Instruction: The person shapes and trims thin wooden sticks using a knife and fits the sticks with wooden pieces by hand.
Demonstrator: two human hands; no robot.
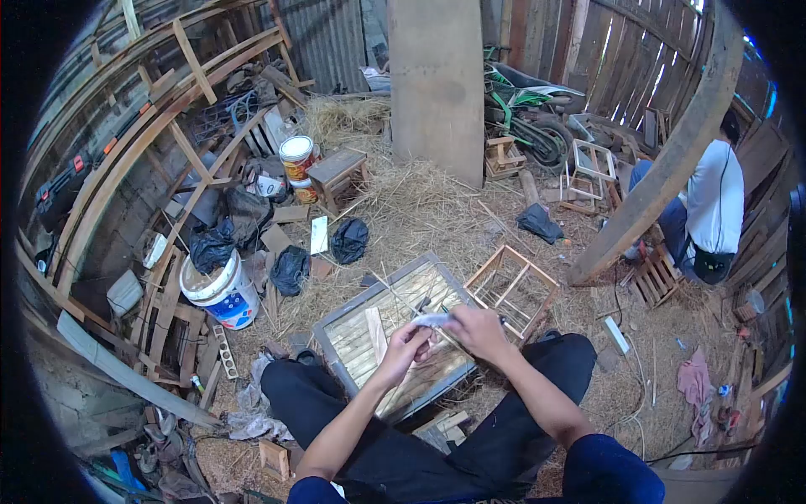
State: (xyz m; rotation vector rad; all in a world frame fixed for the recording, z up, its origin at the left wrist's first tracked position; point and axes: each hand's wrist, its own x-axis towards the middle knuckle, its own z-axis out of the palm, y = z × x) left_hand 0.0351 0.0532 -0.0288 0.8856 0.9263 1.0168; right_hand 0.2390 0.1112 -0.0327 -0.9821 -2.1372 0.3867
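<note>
The left hand [410,345] and the right hand [478,330] meet above a low slatted tabletop [348,323] with a grey frame, set between the person's knees. Both hands are closed: the left grip pinches one end of a small pale strip [431,320], and the right grip has its fingers on the other end, so the strip spans the short gap between them. What the strip is made of is too small to tell. A dark bit shows beside the right hand, but whether that hand holds it cannot be told. Just beyond the strip is a dark tool [424,304], partly hidden, and a flat piece of wood [375,334] lies on the slats near the left hand. An open wooden frame [531,266] stands on the ground just past the tabletop's right side. Straw [403,210] covers much of the floor. To the left, a white and blue bucket [227,294] has a black bag [210,245] at its top, and more black bags lie near it. Farther back are paint pails [298,160] next to a small wooden stool [337,170], a tall upright board [437,84] and a green motorbike [525,126]. On the right, past a leaning post [651,197], another person in a white shirt [716,197] bends near a slatted crate [656,275]. A pink cloth [695,385] lies on the floor nearer by.
</note>
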